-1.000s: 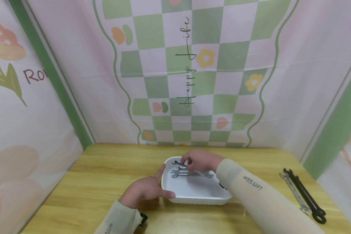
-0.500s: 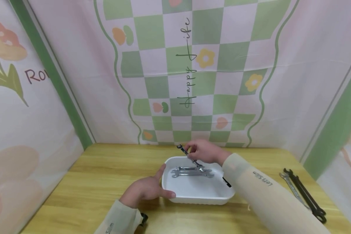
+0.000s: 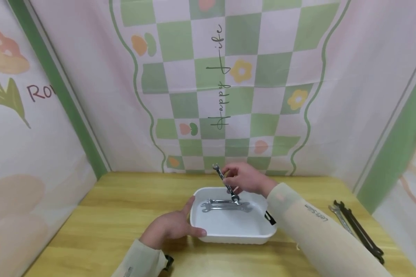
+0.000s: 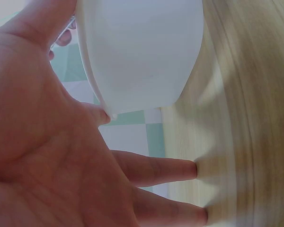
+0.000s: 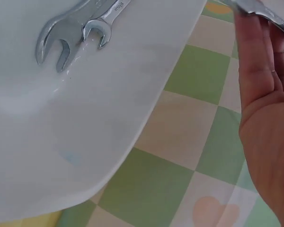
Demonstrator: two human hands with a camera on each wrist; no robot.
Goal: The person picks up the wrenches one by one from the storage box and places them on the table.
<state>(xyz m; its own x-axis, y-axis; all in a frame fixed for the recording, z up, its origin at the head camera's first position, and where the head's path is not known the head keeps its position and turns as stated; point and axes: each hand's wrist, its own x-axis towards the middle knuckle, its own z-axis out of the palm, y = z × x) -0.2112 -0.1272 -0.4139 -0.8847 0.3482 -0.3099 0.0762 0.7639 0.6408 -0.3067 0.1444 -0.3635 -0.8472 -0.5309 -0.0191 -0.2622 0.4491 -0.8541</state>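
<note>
My right hand (image 3: 246, 177) pinches a small shiny wrench (image 3: 220, 175) over the back of a white tray (image 3: 228, 227). The wrench is tilted, upper end to the left; in the right wrist view only part of its metal shows. Inside the tray lie a larger silver open-end wrench (image 3: 225, 207) and a smaller silver wrench (image 5: 113, 9), side by side. My left hand (image 3: 171, 225) touches the tray's left end, thumb on the near rim and index finger along the left side. Two more of its fingers (image 4: 163, 170) reach out straight to the table.
At the table's right side lie a silver wrench (image 3: 341, 219) and black wrenches (image 3: 360, 229), partly covered by the right sleeve (image 3: 319, 231). The wooden table (image 3: 131, 200) ends at a patterned cloth backdrop (image 3: 242, 100).
My right hand has lifted the small wrench from the tray's back, and the wrench has swung from lying to tilted. My left hand has stayed at the tray's left end.
</note>
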